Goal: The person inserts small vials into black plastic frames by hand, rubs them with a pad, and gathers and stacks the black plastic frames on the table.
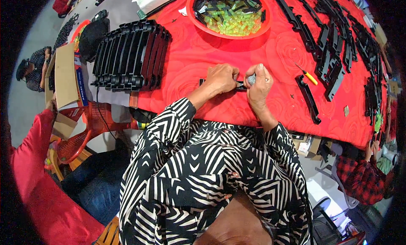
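Near the front edge of the red table, my left hand [223,78] is closed on a black plastic part [241,85], pressing it on the cloth. My right hand [259,89] wraps around a tool with a rounded grey handle end [251,79], held beside the part; its working tip is hidden by the hand. To the right lie a small screwdriver with a yellow handle [311,78] and a long black plastic strip [308,99].
A stack of black ribbed parts [131,54] stands at the left. Beyond my hands, a red basin [228,35] holds small yellow-green and black pieces. Many black strips [334,46] cover the right side. A person in a red sleeve [34,173] sits close on my left.
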{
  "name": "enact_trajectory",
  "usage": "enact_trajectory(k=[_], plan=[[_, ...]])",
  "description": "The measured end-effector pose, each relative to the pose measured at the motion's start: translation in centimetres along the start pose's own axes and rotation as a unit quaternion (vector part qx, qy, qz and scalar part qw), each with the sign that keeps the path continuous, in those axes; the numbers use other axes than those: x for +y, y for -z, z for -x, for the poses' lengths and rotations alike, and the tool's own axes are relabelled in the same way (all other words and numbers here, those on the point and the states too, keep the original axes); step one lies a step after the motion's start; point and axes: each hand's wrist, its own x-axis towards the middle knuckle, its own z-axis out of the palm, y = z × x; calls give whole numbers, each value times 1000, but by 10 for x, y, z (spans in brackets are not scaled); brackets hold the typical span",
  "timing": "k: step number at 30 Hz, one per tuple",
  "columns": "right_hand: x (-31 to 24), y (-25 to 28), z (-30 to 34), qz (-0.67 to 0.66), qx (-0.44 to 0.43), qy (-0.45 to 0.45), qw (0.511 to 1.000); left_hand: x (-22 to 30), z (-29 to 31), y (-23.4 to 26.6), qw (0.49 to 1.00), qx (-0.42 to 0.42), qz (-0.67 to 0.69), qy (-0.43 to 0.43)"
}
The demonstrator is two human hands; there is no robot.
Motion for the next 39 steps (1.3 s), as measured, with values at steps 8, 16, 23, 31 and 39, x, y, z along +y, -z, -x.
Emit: enact_trajectory(k=[8,16,23,31,39], plan=[[0,1,-5,2,-7,-6,1000,1,-3,-2,1000,-2,-11,-5],[0,1,-6,-90,-5,-18,996,0,-6,-1,1000,-2,5,12],[1,1,-8,-35,32,25,999,-1,-5,2,999,-29,38,0],[-1,-3,-7,-53,46,38,997,-1,-1,2,1000,-5,17,-21],[5,-2,-8,-18,20,25,999,3,-2,-1,1000,-3,-7,1]])
